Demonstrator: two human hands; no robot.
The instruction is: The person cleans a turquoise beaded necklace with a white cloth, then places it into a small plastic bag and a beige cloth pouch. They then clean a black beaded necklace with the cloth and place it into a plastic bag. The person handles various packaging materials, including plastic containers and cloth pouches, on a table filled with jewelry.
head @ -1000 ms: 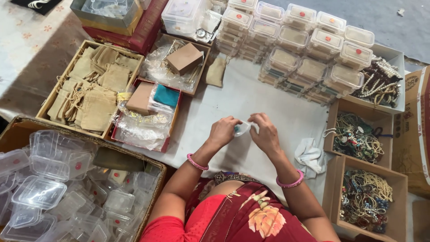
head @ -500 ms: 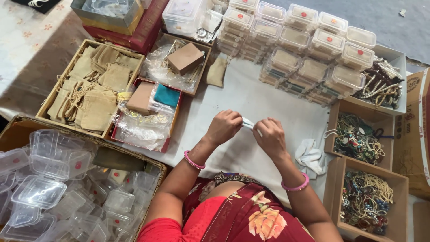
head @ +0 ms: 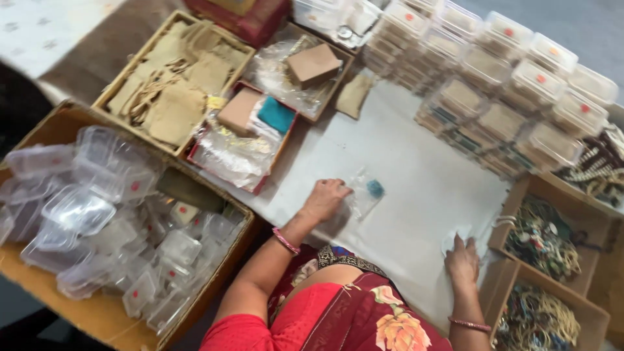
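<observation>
Resting: left hand (head: 325, 198) curled, pinning clear pouch (head: 361, 195) with teal bead (head: 375, 188); right hand (head: 462, 259) flat on white wrapper (head: 455, 237). Risk: the pouch looks liable to slip and spill.

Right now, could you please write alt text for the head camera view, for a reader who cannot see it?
A person's left hand rests on a small clear bag holding something teal on a white cloth, while the right hand touches white packets beside boxes of beaded jewellery. Around them sit a carton of clear plastic boxes, a tray of tan pouches and stacked filled boxes.
</observation>
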